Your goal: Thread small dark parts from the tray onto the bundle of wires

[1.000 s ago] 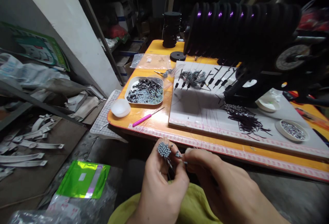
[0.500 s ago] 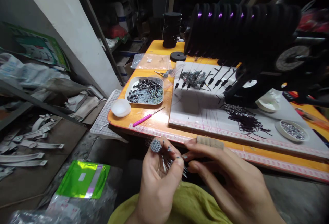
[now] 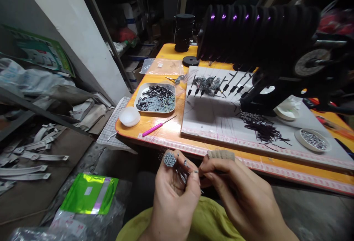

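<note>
My left hand (image 3: 177, 196) is closed round a bundle of thin strands with round grey ends (image 3: 169, 159). The ends pack into a disc by the index finger. A few single grey-tipped strands (image 3: 186, 163) stick out between index finger and thumb, and others fan down toward the palm. Close beside the left thumb, my right hand (image 3: 240, 189) is pinched; whatever lies between its fingertips is too small and hidden to name. Beige tape (image 3: 221, 155) wraps one right finger. Both hands are above my lap, in front of the table edge.
On the orange table (image 3: 163, 125) are a tray of small dark and grey parts (image 3: 135, 102), a white cup (image 3: 129, 116) and a pink-handled hook tool (image 3: 152, 129). A black spool rack (image 3: 257, 38) stands over a white board (image 3: 210, 119). A bowl of metallic bits (image 3: 298, 141) sits right.
My right hand has shifted slightly left, and its fingertips have come together near the left thumb. The left hand has moved a little right, with the bundle still in it.
</note>
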Motion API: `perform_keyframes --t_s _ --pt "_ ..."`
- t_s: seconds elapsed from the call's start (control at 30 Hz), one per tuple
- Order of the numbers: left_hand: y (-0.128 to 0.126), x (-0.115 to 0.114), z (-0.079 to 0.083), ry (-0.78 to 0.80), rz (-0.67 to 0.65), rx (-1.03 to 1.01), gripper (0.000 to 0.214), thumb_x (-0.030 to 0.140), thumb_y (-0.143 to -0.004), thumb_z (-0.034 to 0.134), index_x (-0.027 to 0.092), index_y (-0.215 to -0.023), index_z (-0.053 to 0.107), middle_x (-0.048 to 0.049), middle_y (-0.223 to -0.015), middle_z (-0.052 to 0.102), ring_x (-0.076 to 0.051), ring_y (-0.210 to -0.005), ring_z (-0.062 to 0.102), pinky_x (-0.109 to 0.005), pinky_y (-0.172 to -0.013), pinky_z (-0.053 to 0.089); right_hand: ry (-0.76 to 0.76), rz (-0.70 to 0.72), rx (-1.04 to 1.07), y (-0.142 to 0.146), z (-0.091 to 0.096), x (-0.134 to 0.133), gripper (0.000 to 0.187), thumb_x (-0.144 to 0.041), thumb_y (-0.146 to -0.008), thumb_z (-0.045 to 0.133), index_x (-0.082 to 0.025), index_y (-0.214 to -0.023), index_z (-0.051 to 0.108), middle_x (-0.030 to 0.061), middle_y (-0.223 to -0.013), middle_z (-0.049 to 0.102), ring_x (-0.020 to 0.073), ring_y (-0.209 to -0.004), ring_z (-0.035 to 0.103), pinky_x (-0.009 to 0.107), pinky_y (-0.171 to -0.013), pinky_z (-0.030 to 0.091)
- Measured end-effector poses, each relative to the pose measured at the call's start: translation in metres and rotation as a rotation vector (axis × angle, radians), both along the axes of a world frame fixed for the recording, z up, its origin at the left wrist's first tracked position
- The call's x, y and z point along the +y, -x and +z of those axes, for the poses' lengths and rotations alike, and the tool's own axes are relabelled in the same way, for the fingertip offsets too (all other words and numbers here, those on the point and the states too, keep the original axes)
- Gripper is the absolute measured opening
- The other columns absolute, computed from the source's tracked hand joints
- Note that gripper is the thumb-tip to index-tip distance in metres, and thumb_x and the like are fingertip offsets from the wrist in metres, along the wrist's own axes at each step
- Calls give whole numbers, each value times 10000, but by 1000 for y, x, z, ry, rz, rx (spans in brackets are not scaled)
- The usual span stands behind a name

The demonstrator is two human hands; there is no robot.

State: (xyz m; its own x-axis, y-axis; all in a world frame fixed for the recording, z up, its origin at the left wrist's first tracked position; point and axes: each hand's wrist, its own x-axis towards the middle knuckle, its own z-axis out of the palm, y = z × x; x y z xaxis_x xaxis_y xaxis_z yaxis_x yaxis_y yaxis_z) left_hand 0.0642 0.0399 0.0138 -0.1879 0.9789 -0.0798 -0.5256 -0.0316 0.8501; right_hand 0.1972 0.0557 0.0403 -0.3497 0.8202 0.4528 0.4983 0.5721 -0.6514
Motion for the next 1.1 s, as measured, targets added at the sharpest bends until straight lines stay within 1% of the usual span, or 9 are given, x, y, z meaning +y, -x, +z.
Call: perform_keyframes --t_s 0.07,0.2,0.33,0.47,0.6,0.73,0.83,0.93,1.1 --pt "-3 0 1 -1 37 6 211 253 -839 709 202 -796 508 35 -742 496 -96 -664 525 -175 -592 465 -10 6 -1 0 -1 0 203 -34 -923 491 -210 -1010 543 5 -863 623 86 -689 647 154 -636 528" --pt "-4 -1 7 -19 6 -16 193 216 -843 698 206 -787 513 36 -743 492 -104 -689 539 -198 -649 495 -4 14 -2 0 0 0 204 -37 -921 485 -212 -1009 542 10 -860 622 101 -684 646 168 -629 535" --pt "-2 0 9 -25 16 -38 197 221 -838 704 203 -789 515 33 -742 488 -106 -684 536 -202 -641 493 16 41 8 0 2 1 212 -27 -922 476 -211 -1008 539 11 -862 624 98 -694 648 166 -636 533" --pt "-4 1 8 3 39 -37 224 226 -816 728 199 -787 508 32 -742 483 -105 -680 544 -202 -634 491 9 33 0 1 2 2 201 -35 -928 473 -211 -1003 535 9 -854 621 93 -683 636 167 -636 526" --pt "-5 1 13 5 64 -62 242 256 -799 753 196 -775 519 38 -724 483 -98 -672 538 -195 -634 490 13 38 2 2 2 3 200 -37 -925 487 -210 -1011 539 11 -858 621 100 -704 636 173 -641 523" --pt "-2 0 18 33 -7 -128 202 242 -802 754 182 -791 561 25 -728 532 -97 -655 538 -192 -602 491 4 28 8 0 2 2 206 -34 -920 498 -210 -1016 545 18 -871 626 110 -712 634 187 -641 522" --pt "3 1 16 41 -79 -92 128 230 -834 719 175 -837 603 10 -760 582 -93 -616 555 -196 -575 500 -5 7 23 0 2 2 209 -36 -923 499 -218 -1014 549 13 -848 627 113 -694 633 196 -632 522" --pt "7 1 13 4 -110 -60 96 206 -853 694 176 -854 603 10 -774 601 -82 -600 552 -189 -567 501 -6 5 27 0 2 1 208 -37 -921 499 -223 -999 550 12 -842 632 116 -691 636 197 -622 522" --pt "2 1 10 38 -20 -41 182 227 -830 725 186 -802 550 34 -723 580 -72 -576 534 -167 -538 485 -7 -9 12 2 1 1 199 -48 -929 484 -221 -1004 547 10 -834 629 121 -666 635 207 -610 522"
